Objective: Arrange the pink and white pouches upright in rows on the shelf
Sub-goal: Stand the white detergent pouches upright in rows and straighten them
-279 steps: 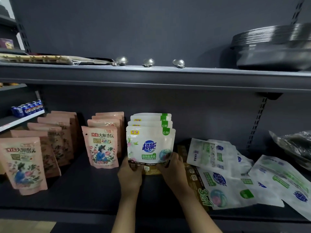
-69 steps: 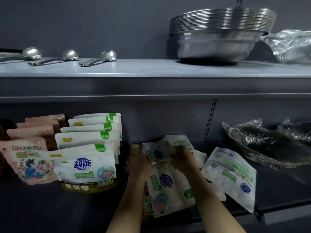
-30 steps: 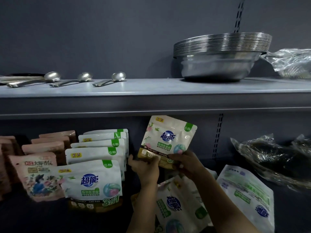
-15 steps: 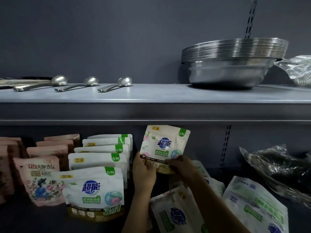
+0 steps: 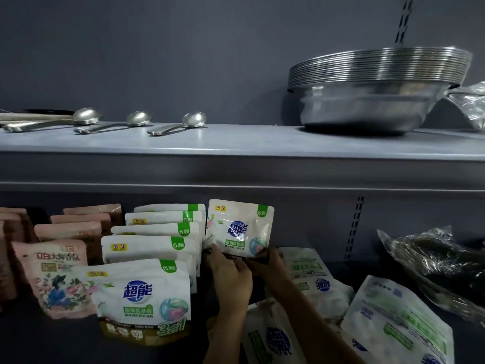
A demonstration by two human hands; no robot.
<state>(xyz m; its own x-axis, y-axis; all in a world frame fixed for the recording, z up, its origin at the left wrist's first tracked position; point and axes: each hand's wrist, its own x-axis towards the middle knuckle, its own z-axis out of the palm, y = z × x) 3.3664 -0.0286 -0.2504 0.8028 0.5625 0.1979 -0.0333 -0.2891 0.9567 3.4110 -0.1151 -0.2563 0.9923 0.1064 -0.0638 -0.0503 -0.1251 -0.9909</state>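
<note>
I hold one white pouch (image 5: pixel 239 227) upright deep on the lower shelf, at the back wall, right of the white row. My left hand (image 5: pixel 228 271) grips its bottom left corner and my right hand (image 5: pixel 265 261) pinches its bottom right corner. A row of several white pouches (image 5: pixel 145 290) stands upright to the left of it. Pink pouches (image 5: pixel 56 277) stand in rows further left. Several white pouches (image 5: pixel 393 321) lie flat in a loose pile on the shelf at the right, partly under my right forearm.
The upper shelf (image 5: pixel 236 164) overhangs the work area and carries three metal spoons (image 5: pixel 178 126) and a stack of steel bowls (image 5: pixel 372 93). A crumpled clear plastic bag (image 5: pixel 433 261) of dark goods lies at the far right of the lower shelf.
Both hands picked a white pouch from the flat pile, raised it, then lowered it and pushed it back toward the shelf's rear wall beside the white row.
</note>
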